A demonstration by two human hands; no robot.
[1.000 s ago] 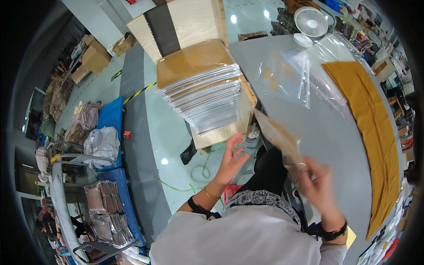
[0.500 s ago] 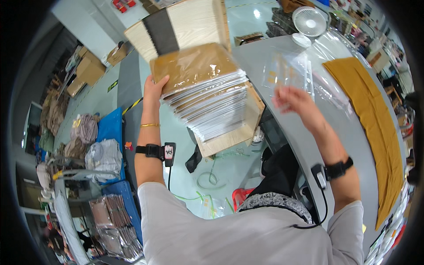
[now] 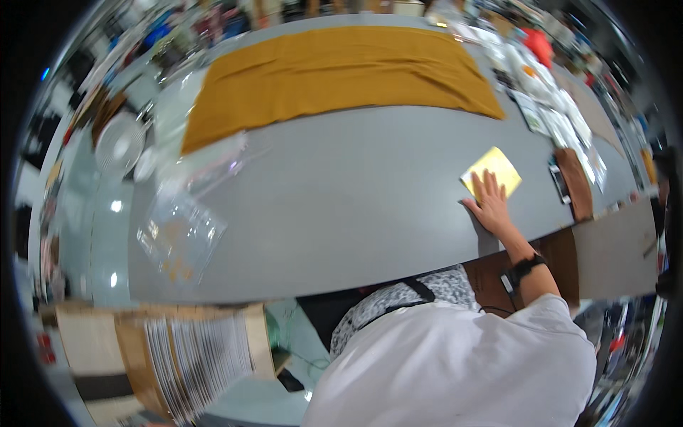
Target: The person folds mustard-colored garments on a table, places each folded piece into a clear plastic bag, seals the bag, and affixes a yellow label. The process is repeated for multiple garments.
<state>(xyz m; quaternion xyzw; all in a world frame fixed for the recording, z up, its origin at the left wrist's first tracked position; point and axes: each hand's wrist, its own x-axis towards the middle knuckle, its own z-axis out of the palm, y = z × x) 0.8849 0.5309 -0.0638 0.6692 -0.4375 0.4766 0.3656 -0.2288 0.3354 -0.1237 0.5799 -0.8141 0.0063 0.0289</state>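
My right hand (image 3: 490, 204) lies palm down with its fingers spread on a yellow square (image 3: 501, 171) that looks like a pad of paper, at the right side of the grey table (image 3: 334, 192). Nothing is gripped in it. My left hand is out of view. A long folded mustard cloth (image 3: 334, 71) stretches along the far side of the table. On the left part of the table lie clear plastic bags (image 3: 181, 238). Below the table's left edge, a wooden box (image 3: 260, 338) holds a row of flat packets (image 3: 203, 356).
A white fan (image 3: 119, 146) stands beyond the table's left end. Near the right edge lie a phone (image 3: 559, 179), a brown case (image 3: 575, 183) and white plastic packets (image 3: 562, 117). An open cardboard box (image 3: 615, 249) sits below the right edge.
My view has swung right, from the packet box to the table. My left hand, earlier on the top packet, has left the view. My right hand has come down on the yellow pad.
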